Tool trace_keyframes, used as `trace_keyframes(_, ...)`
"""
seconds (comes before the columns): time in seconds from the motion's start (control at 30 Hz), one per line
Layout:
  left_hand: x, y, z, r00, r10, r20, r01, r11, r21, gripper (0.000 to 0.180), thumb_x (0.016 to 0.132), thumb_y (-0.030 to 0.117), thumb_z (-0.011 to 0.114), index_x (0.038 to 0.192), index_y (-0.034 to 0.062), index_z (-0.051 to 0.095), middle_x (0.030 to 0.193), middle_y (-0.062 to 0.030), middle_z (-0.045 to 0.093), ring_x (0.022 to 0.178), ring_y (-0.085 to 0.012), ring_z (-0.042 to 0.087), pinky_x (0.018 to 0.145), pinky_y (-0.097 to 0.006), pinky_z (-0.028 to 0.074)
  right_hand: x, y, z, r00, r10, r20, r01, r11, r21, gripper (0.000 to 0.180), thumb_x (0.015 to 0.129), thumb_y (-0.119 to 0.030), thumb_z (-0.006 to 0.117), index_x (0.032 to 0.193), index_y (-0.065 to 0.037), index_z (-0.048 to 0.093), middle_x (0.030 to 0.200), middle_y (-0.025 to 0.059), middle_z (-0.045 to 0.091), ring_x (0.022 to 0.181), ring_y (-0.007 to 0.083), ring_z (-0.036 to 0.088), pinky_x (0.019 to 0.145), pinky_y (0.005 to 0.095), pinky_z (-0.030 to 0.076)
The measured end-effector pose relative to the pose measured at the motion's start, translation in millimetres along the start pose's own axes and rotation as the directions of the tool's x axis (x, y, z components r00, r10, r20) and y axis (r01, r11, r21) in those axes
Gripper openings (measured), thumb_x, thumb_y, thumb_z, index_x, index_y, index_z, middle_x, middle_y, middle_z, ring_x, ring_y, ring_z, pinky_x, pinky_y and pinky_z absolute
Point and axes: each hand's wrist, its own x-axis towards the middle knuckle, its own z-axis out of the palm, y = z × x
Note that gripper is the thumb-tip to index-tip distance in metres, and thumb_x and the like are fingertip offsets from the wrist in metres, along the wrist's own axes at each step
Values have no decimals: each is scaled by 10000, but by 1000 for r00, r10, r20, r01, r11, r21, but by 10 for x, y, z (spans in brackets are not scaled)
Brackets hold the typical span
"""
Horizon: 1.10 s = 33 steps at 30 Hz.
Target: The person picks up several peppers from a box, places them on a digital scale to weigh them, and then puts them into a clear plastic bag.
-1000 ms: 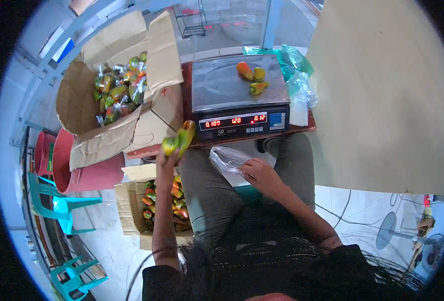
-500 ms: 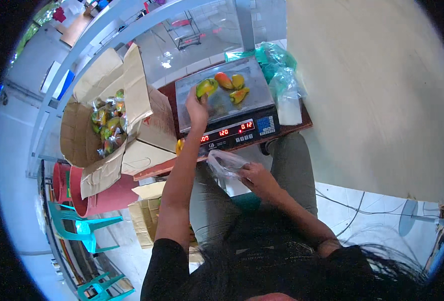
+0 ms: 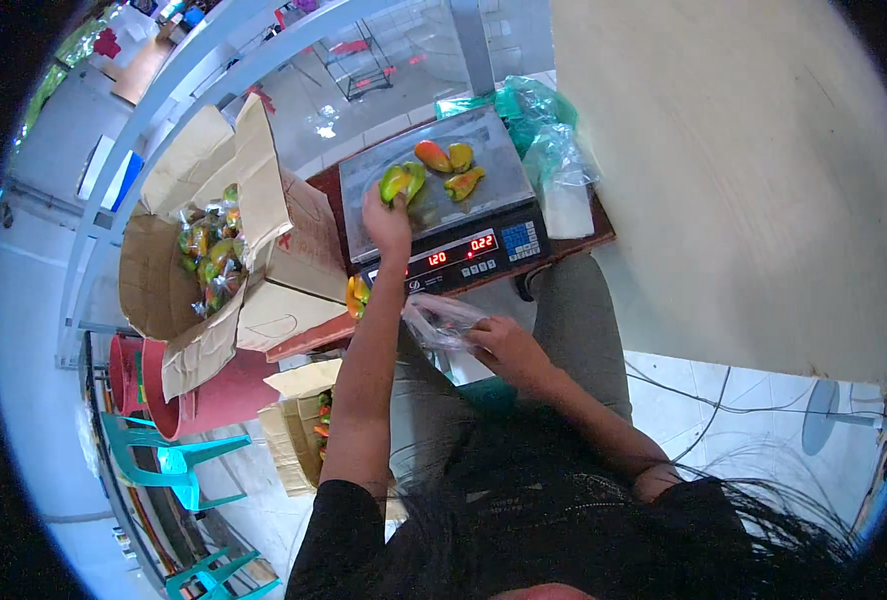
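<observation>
My left hand point(image 3: 387, 222) is closed on a green-yellow bell pepper point(image 3: 394, 182) over the left part of a digital scale's metal plate point(image 3: 496, 140). Another greenish pepper point(image 3: 417, 180) lies right beside it, partly covered. Farther right on the plate are a red-orange pepper point(image 3: 431, 155), a small yellow one point(image 3: 460, 156) and a yellow-orange one point(image 3: 465, 184). Above my lap, my right hand point(image 3: 508, 350) grips a clear plastic bag point(image 3: 437, 322) by its edge. The bag hangs loose below the scale's lit display point(image 3: 437, 258).
An open cardboard box point(image 3: 303, 230) with several bagged peppers point(image 3: 213, 255) stands left of the scale. A lower carton point(image 3: 288, 440) also holds peppers. Green and clear plastic bags point(image 3: 553, 130) lie at the table's right, beside a large beige panel point(image 3: 723, 180). An orange-yellow pepper point(image 3: 357, 296) sits by my left forearm.
My left hand has shifted slightly, and a second greenish pepper now shows beside the one it holds. The scale's readout has changed. The whole view has moved a little.
</observation>
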Motion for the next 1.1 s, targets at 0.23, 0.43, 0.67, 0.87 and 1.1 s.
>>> trace_keyframes(0.23,14,-133,-43,995,-92,-36,75,937,-340,259,771,170,623,960,13,540,782,-118,585,727,-258,566,669,-334,429,-12,-66,-64,995,39,93,-35,999,-40,187,742,-122,576,898,-19,584,861,115,566,836,297,525,755,404,411)
trace_keyframes(0.43,69,-313,-169,977,-209,35,198,840,-505,236,783,206,620,918,30,541,710,-26,548,604,-110,505,561,-270,408,-9,-158,-103,994,34,105,-28,998,-58,197,740,-114,572,913,-22,579,879,114,566,841,294,523,754,397,411)
trace_keyframes(0.67,40,-272,-319,950,-298,89,299,795,-527,243,774,237,627,856,23,547,656,-42,541,570,-119,492,553,-280,416,-20,-141,-68,994,13,113,-7,998,-58,205,736,-109,574,922,-25,580,884,115,561,844,293,523,756,386,409)
trace_keyframes(0.87,160,-122,-377,978,-146,146,131,985,111,411,781,399,557,884,1,552,793,-199,599,782,-395,568,647,-450,432,-31,-133,-67,993,38,109,-29,996,-87,203,745,-111,571,931,-28,582,892,116,560,858,289,513,755,380,410)
trace_keyframes(1.1,428,-33,-298,888,-323,326,169,891,420,479,795,477,484,933,29,586,904,-212,599,901,-359,566,744,-439,447,-46,-104,-63,996,74,57,-71,996,-48,180,702,-103,573,876,-64,598,833,106,570,832,296,534,739,408,427)
